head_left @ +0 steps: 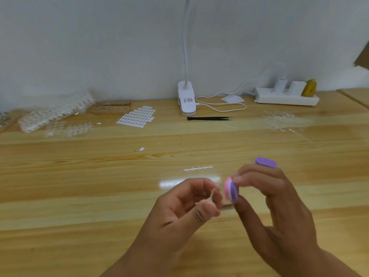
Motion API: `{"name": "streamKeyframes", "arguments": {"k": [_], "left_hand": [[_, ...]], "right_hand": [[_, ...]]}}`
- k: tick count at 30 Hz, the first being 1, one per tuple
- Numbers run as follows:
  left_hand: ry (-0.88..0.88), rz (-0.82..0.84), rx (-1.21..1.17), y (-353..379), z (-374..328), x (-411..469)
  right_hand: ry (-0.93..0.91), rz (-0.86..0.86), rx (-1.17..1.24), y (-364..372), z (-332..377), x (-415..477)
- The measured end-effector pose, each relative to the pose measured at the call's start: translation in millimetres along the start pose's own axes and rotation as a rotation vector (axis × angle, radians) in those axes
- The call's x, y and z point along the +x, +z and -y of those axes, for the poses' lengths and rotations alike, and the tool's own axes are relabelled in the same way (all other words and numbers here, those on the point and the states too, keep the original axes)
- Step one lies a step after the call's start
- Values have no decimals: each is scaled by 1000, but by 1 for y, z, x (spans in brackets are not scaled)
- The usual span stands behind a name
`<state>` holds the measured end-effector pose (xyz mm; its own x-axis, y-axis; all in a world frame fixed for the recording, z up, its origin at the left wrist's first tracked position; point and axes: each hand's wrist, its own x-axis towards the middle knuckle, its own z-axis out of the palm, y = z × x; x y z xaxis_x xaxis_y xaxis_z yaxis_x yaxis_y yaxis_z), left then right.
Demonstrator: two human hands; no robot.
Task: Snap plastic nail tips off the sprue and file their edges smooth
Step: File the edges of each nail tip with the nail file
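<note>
My left hand [185, 206] pinches a small clear plastic nail tip [212, 194] between thumb and fingers, low in the middle of the view. My right hand [269, 202] grips a small pink, white and purple file block [231, 189] between thumb and fingertips, its end right beside the tip. An empty white sprue strip [198, 168] lies on the wooden table [79, 186] just beyond my hands. A second purple file block [266, 162] lies behind my right hand.
Stacks of clear nail-tip sprues [56, 112] sit at the back left, with a sheet of white adhesive tabs [137, 116] beside them. Black tweezers [208, 118], a clip lamp [186, 98], a power strip [287, 96] and spent sprues [283, 119] line the back.
</note>
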<state>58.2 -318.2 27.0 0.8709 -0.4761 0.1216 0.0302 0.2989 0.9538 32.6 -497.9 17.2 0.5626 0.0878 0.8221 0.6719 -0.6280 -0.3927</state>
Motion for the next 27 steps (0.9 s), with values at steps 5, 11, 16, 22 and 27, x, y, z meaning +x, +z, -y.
{"name": "streamKeyframes", "arguments": {"k": [5, 11, 16, 22, 27], "left_hand": [[-34, 19, -106, -4, 0, 3], [-117, 30, -75, -6, 2, 1], [-99, 35, -103, -6, 1, 1], [-94, 85, -172, -5, 0, -1], [-128, 80, -197, -7, -3, -2]], "right_hand": [[10, 48, -87, 0, -9, -1], [-52, -19, -84, 5, 1, -1], [24, 0, -99, -1, -9, 2], [-92, -14, -92, 4, 0, -3], [-36, -45, -52, 2, -1, 0]]}}
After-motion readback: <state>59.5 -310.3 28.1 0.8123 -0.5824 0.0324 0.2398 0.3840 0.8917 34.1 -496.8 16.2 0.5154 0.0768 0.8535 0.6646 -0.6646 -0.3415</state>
